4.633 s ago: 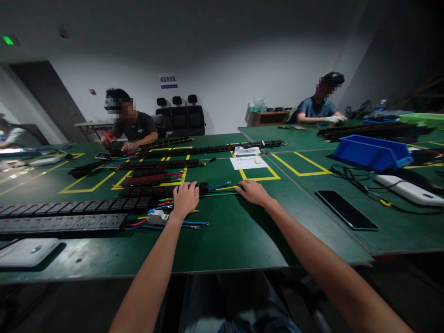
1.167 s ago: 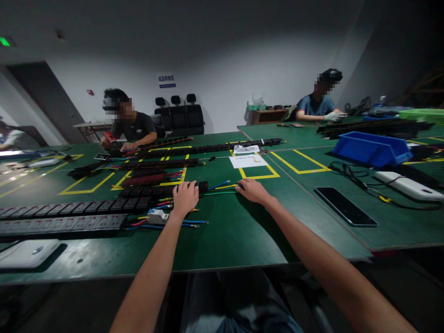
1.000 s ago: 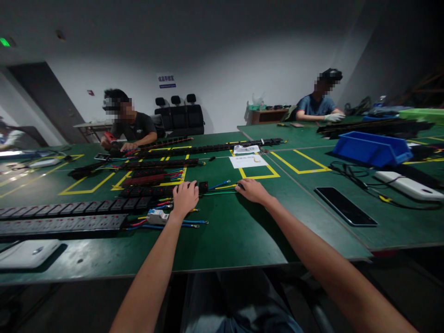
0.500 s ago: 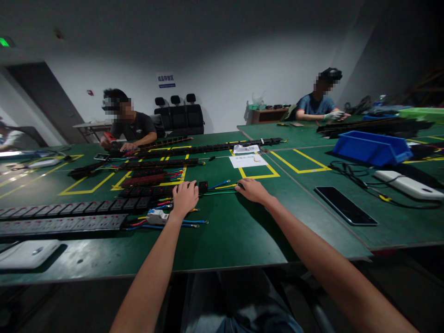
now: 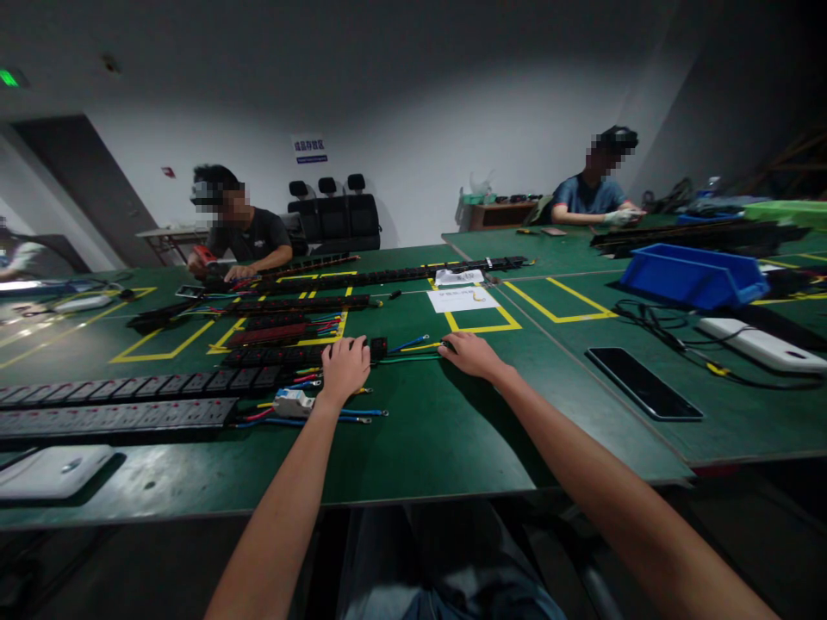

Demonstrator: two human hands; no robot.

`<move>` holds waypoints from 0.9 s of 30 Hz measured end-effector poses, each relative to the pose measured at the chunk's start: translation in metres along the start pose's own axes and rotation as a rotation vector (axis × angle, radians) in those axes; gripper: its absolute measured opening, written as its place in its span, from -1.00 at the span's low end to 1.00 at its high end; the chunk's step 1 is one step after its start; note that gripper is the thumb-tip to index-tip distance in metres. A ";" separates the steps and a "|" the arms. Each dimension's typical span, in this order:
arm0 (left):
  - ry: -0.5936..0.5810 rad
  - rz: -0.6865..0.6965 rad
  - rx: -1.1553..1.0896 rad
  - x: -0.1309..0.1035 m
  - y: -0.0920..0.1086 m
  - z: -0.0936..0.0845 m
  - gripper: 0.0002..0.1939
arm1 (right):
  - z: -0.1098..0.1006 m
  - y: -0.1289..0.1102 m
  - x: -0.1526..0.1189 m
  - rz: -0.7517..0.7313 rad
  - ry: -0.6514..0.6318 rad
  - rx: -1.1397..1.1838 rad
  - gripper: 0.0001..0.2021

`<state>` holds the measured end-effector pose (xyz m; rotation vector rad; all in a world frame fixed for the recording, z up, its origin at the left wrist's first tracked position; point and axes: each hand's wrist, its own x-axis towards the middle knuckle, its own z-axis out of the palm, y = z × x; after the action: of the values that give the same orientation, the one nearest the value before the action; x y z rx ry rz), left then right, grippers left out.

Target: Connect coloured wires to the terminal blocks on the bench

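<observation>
My left hand lies over the end of a black power strip, fingers curled across its top. Out of that end run a blue, a yellow and a green wire to the right. The blue wire's tip carries a ring terminal and lies free. My right hand pinches wire ends between thumb and fingers; exactly which ones is partly hidden. Just below my left wrist sits a grey-white circuit breaker, wired to the nearer power strip. Another long strip lies between them.
On the right are a black phone, a white power bank with cables, and a blue bin. Paper labels and more strips lie farther back. A white device rests front left. Two people sit across the table.
Both my hands keep practically the same place on the strip and wires. The co-worker at the back right has shifted their hands slightly.
</observation>
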<state>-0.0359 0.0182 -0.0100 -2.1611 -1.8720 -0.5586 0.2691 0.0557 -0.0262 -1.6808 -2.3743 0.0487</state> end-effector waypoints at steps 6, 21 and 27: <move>-0.020 0.001 -0.010 0.001 0.000 -0.001 -0.55 | 0.000 0.000 0.000 0.000 -0.008 0.001 -0.57; 0.001 -0.001 0.012 0.000 0.000 0.001 -0.56 | 0.000 0.000 -0.001 -0.009 0.009 0.006 -0.58; -0.005 -0.007 0.010 0.001 0.000 0.001 -0.56 | 0.001 0.001 0.001 -0.004 0.001 0.015 -0.59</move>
<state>-0.0356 0.0190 -0.0103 -2.1522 -1.8813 -0.5445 0.2699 0.0568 -0.0274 -1.6685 -2.3709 0.0642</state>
